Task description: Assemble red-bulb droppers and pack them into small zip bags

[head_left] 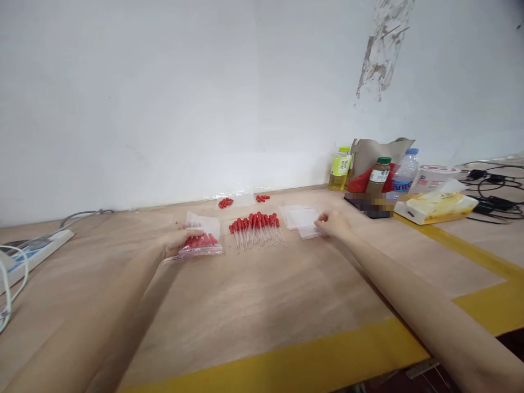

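Observation:
My left hand (178, 240) is closed on the edge of a clear zip bag (204, 222) with several red rubber tops showing through it. Right of that bag lies a row of red-topped droppers (256, 226), their thin pale stems pointing toward me. My right hand (333, 222) has thumb and fingers pinched at the right edge of some flat clear plastic bags (301, 217), which overlap on the table. Its fingertips touch the topmost bag's edge.
Behind the row lie small clear bags with red pieces (225, 203). A power strip (36, 254) is at far left. To the right stand a yellow-capped bottle (339, 169), a green-capped bottle (379, 174), a phone (368, 205), a tissue pack (436, 207) and black cables (491, 191).

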A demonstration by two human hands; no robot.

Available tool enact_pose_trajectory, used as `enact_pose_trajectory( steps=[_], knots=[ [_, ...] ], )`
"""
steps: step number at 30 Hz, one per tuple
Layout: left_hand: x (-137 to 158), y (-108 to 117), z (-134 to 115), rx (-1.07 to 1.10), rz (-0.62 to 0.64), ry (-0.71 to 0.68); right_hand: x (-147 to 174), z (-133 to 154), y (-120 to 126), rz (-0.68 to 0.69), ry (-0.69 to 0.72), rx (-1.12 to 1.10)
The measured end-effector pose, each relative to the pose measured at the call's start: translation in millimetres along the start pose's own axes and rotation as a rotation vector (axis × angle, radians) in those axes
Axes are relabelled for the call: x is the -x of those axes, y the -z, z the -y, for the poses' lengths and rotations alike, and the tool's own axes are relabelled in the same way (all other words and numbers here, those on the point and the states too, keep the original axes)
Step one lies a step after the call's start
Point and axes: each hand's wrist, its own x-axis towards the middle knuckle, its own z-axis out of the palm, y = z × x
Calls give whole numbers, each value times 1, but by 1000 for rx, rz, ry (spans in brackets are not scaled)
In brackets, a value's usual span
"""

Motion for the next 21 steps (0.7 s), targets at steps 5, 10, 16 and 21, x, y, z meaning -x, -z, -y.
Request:
enact_pose_trajectory(
  steps=[5, 10, 16, 21],
  knots=[
    [-32, -7, -5, -397, -7, -56, -9, -25, -2, -9, -122, 100],
    [-45, -16, 3, -743, -116, -211, -15, -29, -9, -21, -133, 132],
    [-42, -17, 14, -969, 25, -465, -21, -33, -11, 19, -231, -2],
    [-34, -9, 23, -1081, -52, -525, -21, -34, -12, 34, -275, -115]
  ],
)
